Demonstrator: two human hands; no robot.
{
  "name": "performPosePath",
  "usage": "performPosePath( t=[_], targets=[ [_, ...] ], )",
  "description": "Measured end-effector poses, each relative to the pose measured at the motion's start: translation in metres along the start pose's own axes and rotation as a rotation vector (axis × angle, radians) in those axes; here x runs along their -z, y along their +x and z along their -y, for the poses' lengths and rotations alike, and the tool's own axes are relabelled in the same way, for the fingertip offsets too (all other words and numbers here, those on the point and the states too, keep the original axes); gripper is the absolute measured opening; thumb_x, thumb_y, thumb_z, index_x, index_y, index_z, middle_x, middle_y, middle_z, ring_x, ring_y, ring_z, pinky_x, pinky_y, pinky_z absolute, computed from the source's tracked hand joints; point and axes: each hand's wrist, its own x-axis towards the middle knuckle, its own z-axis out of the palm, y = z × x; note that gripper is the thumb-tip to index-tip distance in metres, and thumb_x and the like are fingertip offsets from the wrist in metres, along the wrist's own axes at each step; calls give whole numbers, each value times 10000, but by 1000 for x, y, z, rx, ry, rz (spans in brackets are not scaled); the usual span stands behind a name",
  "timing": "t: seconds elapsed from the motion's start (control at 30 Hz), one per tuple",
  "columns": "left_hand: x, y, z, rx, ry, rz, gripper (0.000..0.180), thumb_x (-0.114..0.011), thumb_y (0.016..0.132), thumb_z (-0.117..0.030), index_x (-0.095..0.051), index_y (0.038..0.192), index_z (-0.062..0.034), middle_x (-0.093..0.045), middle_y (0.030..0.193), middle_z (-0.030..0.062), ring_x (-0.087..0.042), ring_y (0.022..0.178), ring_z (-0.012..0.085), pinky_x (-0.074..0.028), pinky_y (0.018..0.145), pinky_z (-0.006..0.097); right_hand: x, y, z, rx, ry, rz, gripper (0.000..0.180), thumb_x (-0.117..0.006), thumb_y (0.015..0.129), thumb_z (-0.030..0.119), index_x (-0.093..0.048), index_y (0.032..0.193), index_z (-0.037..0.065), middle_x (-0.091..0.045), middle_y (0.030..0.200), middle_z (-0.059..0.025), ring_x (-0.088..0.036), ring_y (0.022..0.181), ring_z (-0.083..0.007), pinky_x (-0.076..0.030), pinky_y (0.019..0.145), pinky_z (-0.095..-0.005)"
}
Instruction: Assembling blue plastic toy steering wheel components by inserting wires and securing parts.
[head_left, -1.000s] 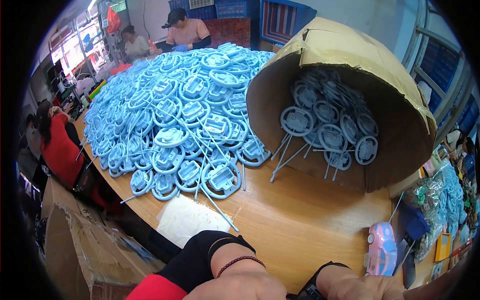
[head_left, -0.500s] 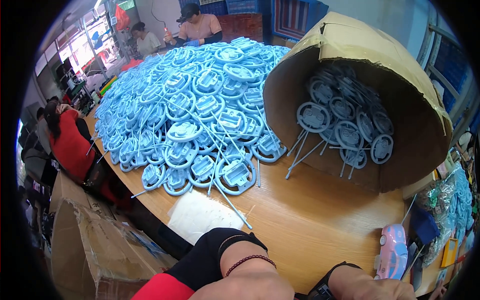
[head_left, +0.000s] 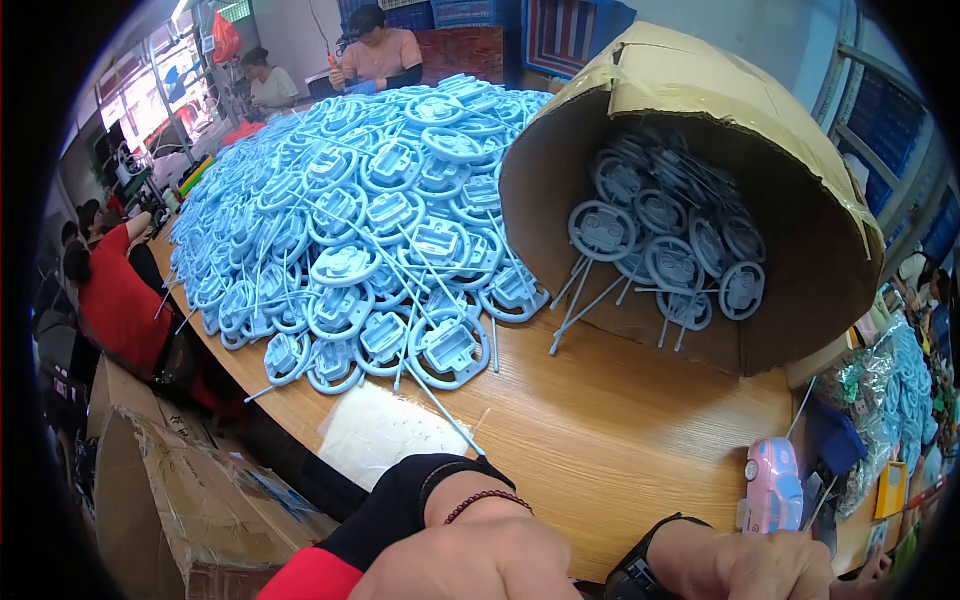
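Note:
My left hand (head_left: 475,560) is at the bottom centre, with a dark beaded bracelet and a black and red sleeve. Its back shows; the fingers fall below the picture's edge. Further right is my right hand (head_left: 745,565), a black watch (head_left: 637,575) on its wrist. Only its back and knuckles can be seen, and whatever either hand holds is hidden. Just beyond the right hand stands a pink and blue toy car (head_left: 773,488). A white packet (head_left: 385,435) lies on the wooden table (head_left: 590,440), beyond my left forearm.
A big heap of light blue toy steering wheels (head_left: 340,220) with thin rods covers the far left. At right a cardboard box (head_left: 800,290) lies on its side, more wheels inside. Another carton (head_left: 170,500) stands lower left. Co-workers (head_left: 120,300) sit around. Bagged parts (head_left: 880,410) crowd the right edge.
The whole view has shifted a little, so the heap and box sit further left. The toy car shows slightly higher, nearer my right hand. The co-worker in red has an arm stretched out.

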Motion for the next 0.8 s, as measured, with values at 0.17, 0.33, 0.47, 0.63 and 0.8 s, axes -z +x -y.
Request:
performPosePath(
  t=[0.17, 0.33, 0.47, 0.63, 0.8],
  targets=[
    [11, 6, 0, 20, 53, 35, 281, -525, 882, -98, -603, 1142, -168, -582, 1134, -13, -542, 948, 153, -381, 951, 357, 62, 103, 24, -878, -291, 1383, 196, -542, 844, 184, -608, 980, 59, -511, 610, -56, -470, 488, -210, -421, 570, -240],
    [13, 0, 2, 162, 138, 147, 285, -538, 870, -84, -606, 1137, -155, -587, 1138, -5, -543, 951, 146, -380, 953, 348, 69, 78, 29, -737, -466, 1035, 246, -563, 858, 252, -605, 722, 51, -599, 663, -64, -580, 603, -168, -454, 675, -317],
    [32, -19, -4, 301, 300, 316, 289, -548, 860, -73, -609, 1133, -145, -590, 1141, 2, -544, 953, 141, -378, 956, 340, 113, 53, 8, -693, -413, 764, 238, -570, 847, 253, -595, 724, 51, -574, 645, -59, -553, 580, -168, -442, 647, -314],
    [35, -16, -2, 298, 375, 533, 294, -561, 848, -59, -612, 1128, -132, -595, 1146, 10, -546, 956, 135, -377, 959, 330, 107, 34, 0, -551, -436, 585, 227, -582, 828, 254, -579, 727, 51, -532, 614, -51, -508, 541, -170, -424, 599, -309],
    [37, 12, -28, 258, 526, 708, 274, -542, 854, -83, -629, 1110, -126, -617, 1122, 23, -558, 911, 102, -376, 955, 320, 92, 38, 1, -408, -503, 554, 221, -594, 810, 255, -564, 730, 51, -491, 583, -43, -464, 501, -171, -405, 552, -305]
  ],
)
